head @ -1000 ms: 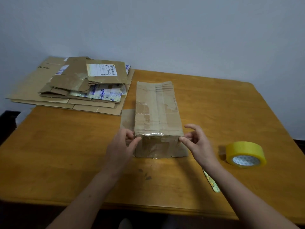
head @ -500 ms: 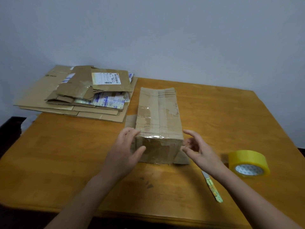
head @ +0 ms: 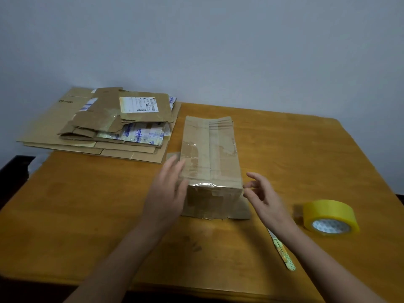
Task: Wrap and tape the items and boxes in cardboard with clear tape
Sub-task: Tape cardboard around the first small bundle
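Left hand (head: 167,193) lies flat against the cardboard-wrapped box (head: 211,158), fingers together; right hand (head: 265,196) just beside it, fingers spread.

- The scene is lit dimly and evenly, and colours are rendered dull.
- Glare is seen on the clear tape (head: 203,185) at the near top edge of the box (head: 209,154).
- A soft shadow is cast to the left of the tape roll (head: 330,217).
- The left hand (head: 168,193) is smeared by motion blur.
- The edges of the surface (head: 87,204) are bent by wide-angle distortion.
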